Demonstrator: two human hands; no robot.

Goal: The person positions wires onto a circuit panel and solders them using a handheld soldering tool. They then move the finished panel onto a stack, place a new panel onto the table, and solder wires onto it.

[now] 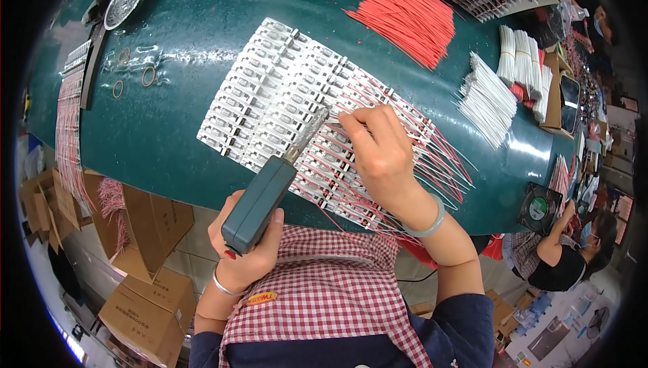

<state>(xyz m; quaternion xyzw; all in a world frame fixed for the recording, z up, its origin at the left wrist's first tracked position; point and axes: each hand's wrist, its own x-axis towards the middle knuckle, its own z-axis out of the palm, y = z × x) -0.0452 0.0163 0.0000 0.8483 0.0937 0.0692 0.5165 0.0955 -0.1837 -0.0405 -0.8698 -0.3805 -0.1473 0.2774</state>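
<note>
Grasped in the left hand [251,265], a dark green tool [260,203] extends its metal tip [310,135] just beside the right hand [385,155], whose hold on any wire cannot be told. Green table [169,159]: supporting surface. White module panel [270,78]: table's middle, beneath the tip. Red wires [408,20]: heaped beyond, right. White wires [487,98]: smaller heap, nearer. Rubber bands [148,76]: left.

red-white checked apron [324,300] | yellow patch [262,298] | short navy sleeves [467,327] | silver left-wrist bangle [223,285] | pale-green right-wrist bangle [439,218]
</note>
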